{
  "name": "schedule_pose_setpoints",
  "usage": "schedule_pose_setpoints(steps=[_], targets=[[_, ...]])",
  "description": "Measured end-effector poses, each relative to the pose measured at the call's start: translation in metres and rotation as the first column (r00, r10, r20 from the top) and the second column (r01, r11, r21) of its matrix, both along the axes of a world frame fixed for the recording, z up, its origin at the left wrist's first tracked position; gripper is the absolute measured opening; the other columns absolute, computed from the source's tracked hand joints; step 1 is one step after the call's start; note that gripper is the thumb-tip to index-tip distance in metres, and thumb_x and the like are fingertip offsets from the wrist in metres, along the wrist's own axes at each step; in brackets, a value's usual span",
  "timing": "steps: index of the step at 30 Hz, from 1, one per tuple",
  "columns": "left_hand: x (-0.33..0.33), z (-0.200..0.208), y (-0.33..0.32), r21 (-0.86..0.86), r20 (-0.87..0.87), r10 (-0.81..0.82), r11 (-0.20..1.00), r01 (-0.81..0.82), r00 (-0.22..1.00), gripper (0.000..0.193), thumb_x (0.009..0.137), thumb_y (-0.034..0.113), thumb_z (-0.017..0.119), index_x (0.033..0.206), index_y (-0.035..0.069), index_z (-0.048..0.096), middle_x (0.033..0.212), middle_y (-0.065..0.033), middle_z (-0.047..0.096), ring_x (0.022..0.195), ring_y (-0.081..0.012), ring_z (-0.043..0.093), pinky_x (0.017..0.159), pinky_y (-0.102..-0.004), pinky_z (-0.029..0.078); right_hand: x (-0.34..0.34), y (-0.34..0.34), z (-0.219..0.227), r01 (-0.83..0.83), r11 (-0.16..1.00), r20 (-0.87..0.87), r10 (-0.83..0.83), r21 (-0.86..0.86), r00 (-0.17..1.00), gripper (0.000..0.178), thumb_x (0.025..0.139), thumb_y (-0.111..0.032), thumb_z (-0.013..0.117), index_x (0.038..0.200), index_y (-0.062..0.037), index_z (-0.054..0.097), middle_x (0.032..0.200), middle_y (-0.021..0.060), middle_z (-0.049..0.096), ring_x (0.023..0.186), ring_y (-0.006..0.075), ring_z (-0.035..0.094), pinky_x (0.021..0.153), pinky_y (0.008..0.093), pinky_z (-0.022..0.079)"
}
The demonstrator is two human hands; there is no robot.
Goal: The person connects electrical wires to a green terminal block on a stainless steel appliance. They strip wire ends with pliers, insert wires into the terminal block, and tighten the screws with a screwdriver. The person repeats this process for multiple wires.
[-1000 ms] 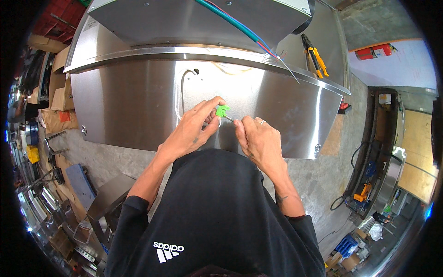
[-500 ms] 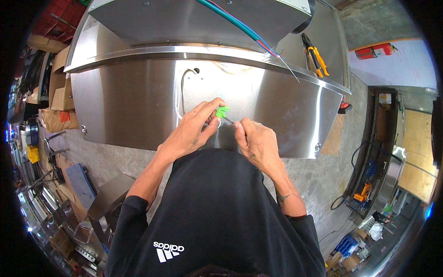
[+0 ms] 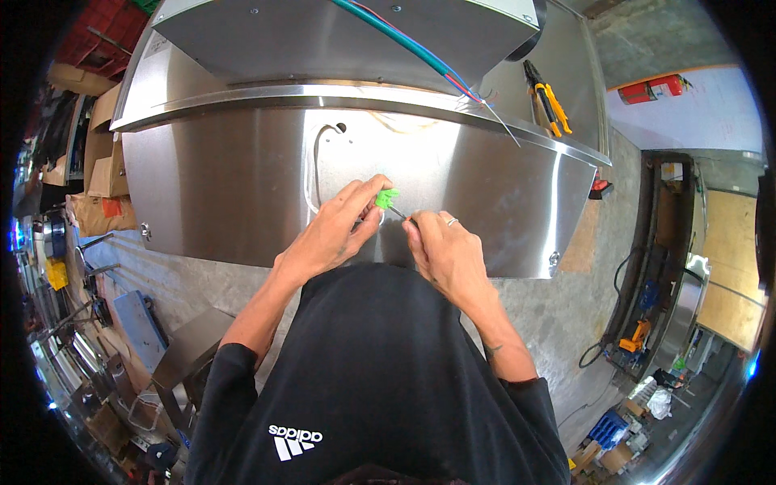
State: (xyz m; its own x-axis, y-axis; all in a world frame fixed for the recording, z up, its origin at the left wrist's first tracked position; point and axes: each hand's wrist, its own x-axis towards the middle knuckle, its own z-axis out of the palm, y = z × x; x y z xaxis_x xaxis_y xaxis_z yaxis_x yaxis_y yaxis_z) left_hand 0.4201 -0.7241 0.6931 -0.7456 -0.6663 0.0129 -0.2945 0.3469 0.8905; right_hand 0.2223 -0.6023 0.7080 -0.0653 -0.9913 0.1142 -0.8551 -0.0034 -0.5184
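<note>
Two hands, one green block, one thin tool

Forearms: left (image 3: 265, 311) and right (image 3: 499, 331), rising from black sleeves and slanting inward to meet ahead of the body.

Left hand (image 3: 335, 226): thumb and forefinger pinched on the block, remaining fingers curled behind and partly hidden.

Right hand (image 3: 449, 255): wrapped around the tool, knuckles up, thumb along its near side; handle mostly concealed.

Green block (image 3: 386, 198): small, at the left fingertips, in front of the steel panel (image 3: 234, 190).

Tool (image 3: 397, 212): slim metal shaft, slanting up and left to the block's lower right edge. Whether its tip is seated cannot be told.

Handling note, by judgement: pinch the block firmly, keep the shaft in line with the spot it meets, and press lightly; a slip would likely run toward the left thumb.

White cable (image 3: 307, 182): looped down the panel, passing behind the left hand; end hidden.

Green cable (image 3: 396, 34): beyond the panel's ledge, with loose thin wires.

Pliers (image 3: 552, 105): yellow and black, at far right.
</note>
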Motion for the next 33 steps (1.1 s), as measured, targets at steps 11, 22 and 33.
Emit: schedule_pose_setpoints(steps=[11,22,33], targets=[[0.0,0.003,0.005,0.013,0.017,0.014,1.0,-0.014,1.0,0.047,0.107,0.003,0.069,0.153,0.005,0.058,0.109,-0.0135,0.067,0.093,-0.0242,0.068,0.085,-0.0392,0.058,0.003,-0.004,0.011,0.11,0.95,0.268,-0.191,0.291,0.944,0.029,0.115,-0.029,0.061,0.103,-0.0024,0.066,0.078,0.017,0.069,0.069,0.0344,0.068,0.066,0.0451,0.053],[-0.004,0.001,0.003,-0.098,-0.017,-0.039,0.994,0.037,0.999,0.047,0.108,0.003,0.067,0.154,0.005,0.057,0.114,-0.016,0.067,0.095,-0.0278,0.069,0.084,-0.0399,0.058,-0.007,0.006,-0.007,-0.011,0.981,0.251,-0.038,0.193,0.967,0.03,0.116,-0.033,0.061,0.1,-0.0074,0.064,0.065,0.005,0.056,0.057,0.0257,0.059,0.056,0.0394,0.048],[-0.002,-0.004,0.008,-0.082,0.01,-0.029,0.996,0.03,1.0,0.047,0.109,0.003,0.066,0.155,0.006,0.056,0.112,-0.0155,0.066,0.094,-0.03,0.068,0.084,-0.0426,0.057,0.007,0.005,-0.003,0.045,0.869,0.659,-0.407,0.494,0.632,0.042,0.121,-0.036,0.051,0.099,-0.0028,0.063,0.07,0.0023,0.052,0.064,0.018,0.055,0.058,0.0374,0.045]])
